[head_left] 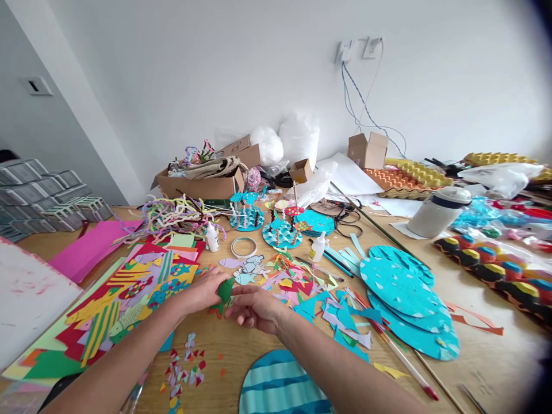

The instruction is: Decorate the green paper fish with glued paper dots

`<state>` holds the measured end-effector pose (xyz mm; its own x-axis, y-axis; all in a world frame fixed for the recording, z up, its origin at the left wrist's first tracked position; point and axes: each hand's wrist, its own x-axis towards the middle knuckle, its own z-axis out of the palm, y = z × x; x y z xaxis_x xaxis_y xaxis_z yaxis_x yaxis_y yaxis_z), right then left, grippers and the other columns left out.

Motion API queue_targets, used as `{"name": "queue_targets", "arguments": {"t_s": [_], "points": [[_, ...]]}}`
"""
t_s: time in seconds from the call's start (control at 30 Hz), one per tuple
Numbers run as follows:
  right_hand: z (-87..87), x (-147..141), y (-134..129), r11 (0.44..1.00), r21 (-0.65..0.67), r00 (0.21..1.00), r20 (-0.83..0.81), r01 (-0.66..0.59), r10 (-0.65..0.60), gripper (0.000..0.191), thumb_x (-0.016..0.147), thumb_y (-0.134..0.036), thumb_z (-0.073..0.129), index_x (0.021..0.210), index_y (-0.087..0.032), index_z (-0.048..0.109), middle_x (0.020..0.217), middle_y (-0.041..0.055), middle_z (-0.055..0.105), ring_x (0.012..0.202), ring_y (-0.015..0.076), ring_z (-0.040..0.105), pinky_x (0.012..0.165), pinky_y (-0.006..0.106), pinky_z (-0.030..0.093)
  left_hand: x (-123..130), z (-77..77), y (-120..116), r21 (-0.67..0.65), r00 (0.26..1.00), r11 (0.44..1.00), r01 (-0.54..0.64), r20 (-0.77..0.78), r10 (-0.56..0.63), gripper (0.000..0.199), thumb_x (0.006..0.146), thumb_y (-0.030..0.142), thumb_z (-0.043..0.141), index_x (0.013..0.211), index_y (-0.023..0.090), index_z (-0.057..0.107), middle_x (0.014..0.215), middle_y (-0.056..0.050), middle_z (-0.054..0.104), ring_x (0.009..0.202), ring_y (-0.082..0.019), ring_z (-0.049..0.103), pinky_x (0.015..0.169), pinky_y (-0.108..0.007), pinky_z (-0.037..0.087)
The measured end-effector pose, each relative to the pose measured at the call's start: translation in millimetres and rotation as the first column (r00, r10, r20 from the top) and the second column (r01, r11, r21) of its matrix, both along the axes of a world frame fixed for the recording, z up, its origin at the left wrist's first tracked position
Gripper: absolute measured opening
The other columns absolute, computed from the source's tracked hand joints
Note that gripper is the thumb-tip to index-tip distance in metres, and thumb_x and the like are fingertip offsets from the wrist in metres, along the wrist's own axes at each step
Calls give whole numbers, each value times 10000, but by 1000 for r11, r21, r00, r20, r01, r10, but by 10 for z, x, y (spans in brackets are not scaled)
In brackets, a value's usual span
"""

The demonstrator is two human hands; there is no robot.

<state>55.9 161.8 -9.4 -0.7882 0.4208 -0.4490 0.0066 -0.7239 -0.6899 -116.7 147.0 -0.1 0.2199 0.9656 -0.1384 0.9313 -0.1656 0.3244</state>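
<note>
Over the wooden table [207, 345], my left hand [203, 291] pinches a green paper cutout [225, 291] between thumb and fingers. My right hand [261, 310] meets it from the other side, its fingers bent and closed at the cutout's edge; the exact grip is partly hidden. Just beneath show some orange-red paper bits. Beyond my hands lie paper fish cutouts [245, 277] and a roll of tape [244, 247]. Nearer me are small coloured paper snippets [185, 368] and a blue striped oval board [280, 385].
Paper sheets with fish cutouts [129, 293] cover the left. Colourful scraps [297, 279] and blue oval boards [405, 282] lie to the right. Farther back stand glue bottles [318, 247], [213, 237], a decorated blue model [282, 232], a cardboard box [198, 187] and a tilted white container [439, 213].
</note>
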Motion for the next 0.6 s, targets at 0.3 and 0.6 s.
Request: {"name": "queue_targets", "arguments": {"t_s": [0.3, 0.6], "points": [[26, 15, 36, 992, 110, 997, 61, -56, 49, 292, 682, -80, 496, 967, -142, 484, 618, 15, 670, 373, 67, 552, 303, 130, 242, -28, -22, 102, -136, 998, 990, -30, -57, 23, 179, 585, 122, 532, 737, 217, 545, 612, 46, 526, 570, -145, 516, 449, -215, 316], [77, 278, 137, 725, 626, 850, 516, -288, -109, 335, 745, -134, 417, 1074, -172, 465, 783, 8, 670, 485, 69, 590, 368, 152, 333, -62, 58, 124, -266, 991, 964, -7, -132, -29, 191, 820, 306, 535, 762, 130, 579, 665, 23, 576, 565, -105, 544, 538, -259, 455]]}}
